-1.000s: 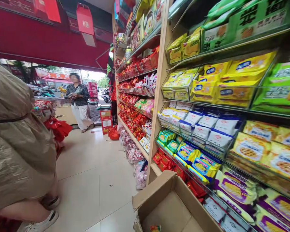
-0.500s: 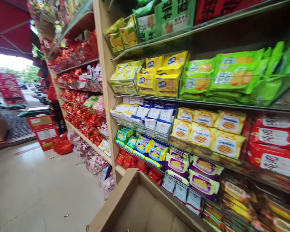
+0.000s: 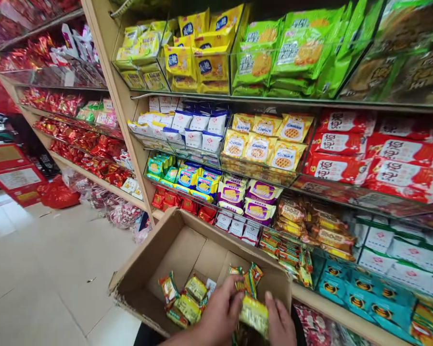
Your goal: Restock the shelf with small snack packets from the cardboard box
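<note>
A cardboard box (image 3: 144,283) stands open below the shelves, with several small yellow, green and orange wrapped snack packets (image 3: 189,307) on its bottom. My left hand (image 3: 220,305) is over the box's near right part, fingers curled against green-and-orange snack packets (image 3: 251,280); its grip is partly hidden. My right hand (image 3: 282,323) is closed on the right end of a shiny yellow snack packet (image 3: 254,315). The other end of that packet lies close to my left thumb. What is under both hands is hidden.
Shelves with clear fronts hold yellow cookie packs (image 3: 258,144), green packs (image 3: 306,45), red packs (image 3: 400,154) and teal packs (image 3: 364,300). A wooden upright (image 3: 110,96) divides the shelving. Left on the tiled floor (image 3: 46,269) are a red bag (image 3: 59,192) and red cartons (image 3: 16,178).
The view has swung down and to the right. Both my hands have come into sight over the box, with snack packets at them, and more of the box's inside shows.
</note>
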